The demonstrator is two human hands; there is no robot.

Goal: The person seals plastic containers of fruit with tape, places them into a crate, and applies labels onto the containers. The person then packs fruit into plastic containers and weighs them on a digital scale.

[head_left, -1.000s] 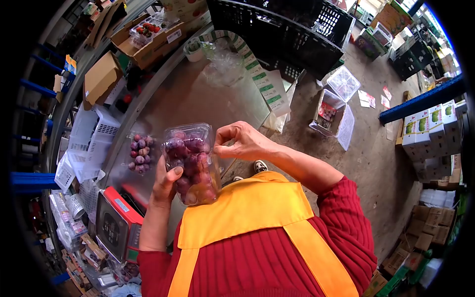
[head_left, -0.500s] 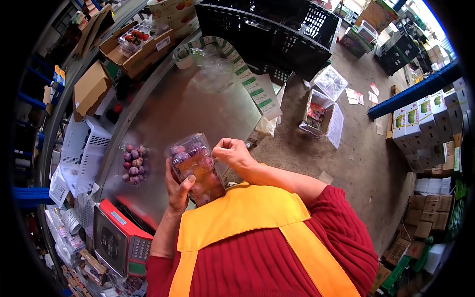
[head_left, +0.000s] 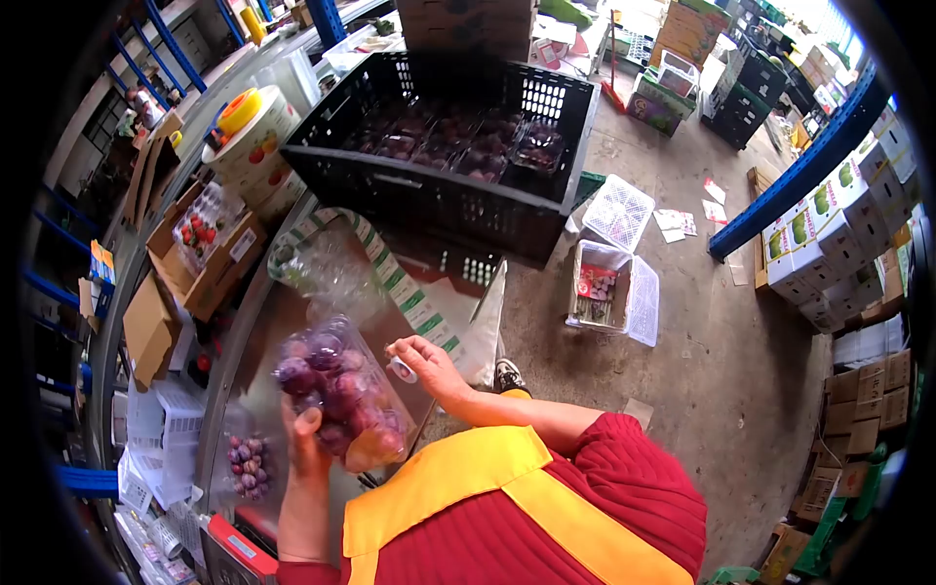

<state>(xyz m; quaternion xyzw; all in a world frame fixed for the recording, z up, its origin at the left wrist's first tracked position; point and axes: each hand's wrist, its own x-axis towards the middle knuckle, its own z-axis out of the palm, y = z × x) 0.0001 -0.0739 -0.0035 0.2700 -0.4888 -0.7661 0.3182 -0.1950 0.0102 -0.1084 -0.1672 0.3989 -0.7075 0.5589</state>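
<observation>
A clear plastic punnet of purple plums (head_left: 341, 390) is tilted in front of my body. My left hand (head_left: 308, 447) grips it from the left and below, thumb on its near side. To the right of the punnet, apart from it, my right hand (head_left: 429, 370) is closed, with a small whitish piece (head_left: 402, 370) like a label at its fingers. Another group of plums (head_left: 249, 466) lies on the metal table (head_left: 239, 395) to the left. A strip of green and white labels (head_left: 414, 304) curves over the table beyond the punnet.
A large black crate (head_left: 419, 190) with packed punnets inside stands past the table's far part. Crumpled clear plastic (head_left: 336, 265) lies near it. A cardboard box (head_left: 210, 268) with strawberries is at the left. On the floor sit a white basket (head_left: 600, 292) and a blue post (head_left: 795, 171).
The view has swung toward the black crate, showing the punnets inside. My right hand has moved away from the punnet's edge, and a whitish piece now shows at its fingers.
</observation>
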